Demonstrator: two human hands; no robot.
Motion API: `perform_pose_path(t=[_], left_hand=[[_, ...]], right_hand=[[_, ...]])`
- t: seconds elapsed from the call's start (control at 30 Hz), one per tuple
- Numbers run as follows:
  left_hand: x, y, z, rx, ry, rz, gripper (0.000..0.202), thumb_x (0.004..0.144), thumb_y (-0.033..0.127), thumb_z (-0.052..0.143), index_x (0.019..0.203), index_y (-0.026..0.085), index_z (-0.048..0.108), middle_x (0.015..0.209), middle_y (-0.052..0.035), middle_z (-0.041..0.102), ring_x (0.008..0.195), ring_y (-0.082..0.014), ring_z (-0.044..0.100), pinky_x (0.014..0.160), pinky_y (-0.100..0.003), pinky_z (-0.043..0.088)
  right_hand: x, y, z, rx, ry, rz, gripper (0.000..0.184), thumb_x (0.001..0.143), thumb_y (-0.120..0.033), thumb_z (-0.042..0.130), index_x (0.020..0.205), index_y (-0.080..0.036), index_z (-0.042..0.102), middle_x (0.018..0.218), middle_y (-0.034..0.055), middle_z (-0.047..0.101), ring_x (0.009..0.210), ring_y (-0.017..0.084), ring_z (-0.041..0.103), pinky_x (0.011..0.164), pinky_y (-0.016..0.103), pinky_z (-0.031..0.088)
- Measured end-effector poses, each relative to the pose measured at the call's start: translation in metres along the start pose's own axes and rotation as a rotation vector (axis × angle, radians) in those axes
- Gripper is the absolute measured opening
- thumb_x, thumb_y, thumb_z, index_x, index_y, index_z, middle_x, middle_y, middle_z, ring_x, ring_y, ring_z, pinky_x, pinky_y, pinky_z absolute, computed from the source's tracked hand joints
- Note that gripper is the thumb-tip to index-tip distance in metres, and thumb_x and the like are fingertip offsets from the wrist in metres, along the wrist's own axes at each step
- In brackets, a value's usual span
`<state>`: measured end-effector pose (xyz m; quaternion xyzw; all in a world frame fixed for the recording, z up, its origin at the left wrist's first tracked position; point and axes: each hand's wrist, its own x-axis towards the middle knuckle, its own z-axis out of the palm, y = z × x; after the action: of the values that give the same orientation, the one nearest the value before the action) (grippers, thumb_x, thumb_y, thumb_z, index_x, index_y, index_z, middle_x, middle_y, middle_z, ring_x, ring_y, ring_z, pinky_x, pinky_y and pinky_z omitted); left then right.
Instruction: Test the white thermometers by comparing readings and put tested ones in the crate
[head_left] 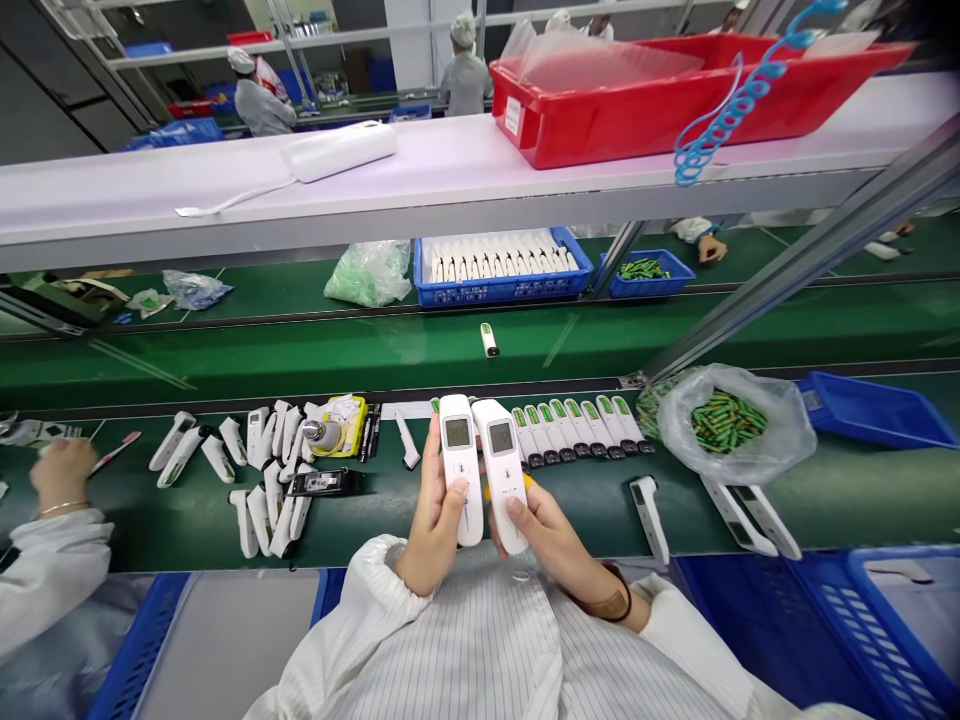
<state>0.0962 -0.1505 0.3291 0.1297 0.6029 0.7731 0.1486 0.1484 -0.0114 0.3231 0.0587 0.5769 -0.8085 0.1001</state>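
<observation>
Left hand (pixel 435 520) clasps one thermometer (pixel 463 465), right hand (pixel 551 530) a second thermometer (pixel 504 475) — screens (pixel 457 432) up, probably so both read easily

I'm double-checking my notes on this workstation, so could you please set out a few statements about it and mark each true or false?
1. The left hand holds a white handheld device with a screen. True.
2. The right hand is bare of any object. False: it holds a second white device.
3. The clear plastic bag to the right holds small green cylinders. True.
4. The red bin stands on the green bench. False: it stands on the white shelf.
5. A blue basket beneath that shelf holds a row of white parts. True.
</observation>
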Motion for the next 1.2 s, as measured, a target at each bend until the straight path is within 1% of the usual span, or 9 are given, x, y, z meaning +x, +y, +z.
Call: perform_pose_path(t=[0.17,0.3,0.5,0.63,0.73,0.87,0.97,1.1,1.2], left_hand=[[0.015,-0.005,0.001,-0.034,-0.066,-0.027,0.058,0.096,0.031,0.04,0.147,0.039,0.014,0.156,0.0046,0.018,0.142,-0.0199,0.022,0.117,-0.034,0.023],[0.032,-0.011,0.001,-0.005,-0.087,0.005,0.057,0.097,0.03,0.039,0.147,0.038,0.014,0.157,0.0037,0.013,0.142,-0.0193,0.023,0.115,-0.032,0.026],[0.062,-0.025,0.002,0.06,-0.052,-0.029,0.057,0.096,0.034,0.04,0.147,0.037,0.017,0.158,0.0042,0.004,0.144,-0.0207,0.011,0.118,-0.033,0.018],[0.087,-0.036,0.004,0.067,-0.062,-0.096,0.06,0.097,0.035,0.036,0.149,0.036,0.005,0.158,0.0051,-0.001,0.145,-0.0177,0.003,0.119,-0.033,0.009],[0.112,-0.058,0.001,0.204,-0.196,-0.135,0.061,0.098,0.038,0.026,0.148,0.034,-0.008,0.158,0.0044,-0.008,0.145,-0.017,-0.001,0.119,-0.034,0.011],[0.167,-0.111,-0.012,0.48,-0.359,-0.171,0.059,0.097,0.043,0.027,0.149,0.032,0.002,0.158,-0.002,0.013,0.143,-0.0195,0.017,0.117,-0.037,0.023],[0.223,-0.155,-0.025,0.621,-0.296,-0.207,0.052,0.095,0.037,0.04,0.145,0.03,0.027,0.154,-0.0064,0.022,0.142,-0.0241,0.022,0.115,-0.041,0.025],[0.297,-0.195,-0.036,0.823,-0.182,-0.261,0.054,0.09,0.028,0.053,0.14,0.02,0.035,0.152,-0.014,0.022,0.135,-0.033,0.032,0.108,-0.055,0.032],[0.337,-0.212,-0.04,0.939,-0.146,-0.276,0.051,0.088,0.027,0.059,0.135,0.021,0.042,0.149,-0.0123,0.028,0.131,-0.0333,0.035,0.104,-0.058,0.036]], right_hand=[[0.006,-0.001,-0.016,0.042,0.033,0.031,0.05,0.081,-0.061,0.059,0.107,-0.019,0.055,0.07,0.0011,0.061,0.06,0.014,0.057,0.054,0.025,0.045],[0.017,0.0,-0.026,0.01,0.066,0.03,0.047,0.078,-0.057,0.065,0.106,-0.02,0.058,0.094,0.0065,0.066,0.079,0.018,0.062,0.074,0.031,0.05],[0.041,0.003,-0.043,0.05,0.083,0.056,0.046,0.081,-0.052,0.064,0.117,-0.024,0.058,0.112,0.0081,0.065,0.1,0.022,0.061,0.092,0.038,0.046],[0.06,0.005,-0.055,0.036,0.085,0.074,0.045,0.083,-0.051,0.063,0.119,-0.024,0.058,0.115,0.0084,0.064,0.106,0.023,0.059,0.095,0.038,0.045],[0.083,0.011,-0.07,-0.028,0.085,0.092,0.047,0.082,-0.053,0.062,0.118,-0.023,0.059,0.112,0.0087,0.064,0.105,0.024,0.059,0.094,0.039,0.045],[0.139,0.03,-0.118,-0.413,0.196,0.047,0.044,0.089,-0.05,0.051,0.122,-0.021,0.056,0.109,0.0088,0.063,0.1,0.023,0.06,0.088,0.037,0.049],[0.198,0.044,-0.174,-0.908,0.334,-0.021,0.033,0.091,-0.039,0.046,0.109,-0.017,0.062,0.106,0.0107,0.057,0.098,0.024,0.058,0.088,0.038,0.048],[0.27,0.053,-0.246,-1.152,0.482,0.081,0.023,0.084,-0.02,0.051,0.1,-0.011,0.064,0.107,0.0159,0.051,0.099,0.028,0.054,0.092,0.045,0.042],[0.304,0.053,-0.28,-1.296,0.583,0.178,0.022,0.082,-0.013,0.05,0.099,-0.009,0.064,0.108,0.0194,0.05,0.106,0.033,0.049,0.093,0.048,0.037]])
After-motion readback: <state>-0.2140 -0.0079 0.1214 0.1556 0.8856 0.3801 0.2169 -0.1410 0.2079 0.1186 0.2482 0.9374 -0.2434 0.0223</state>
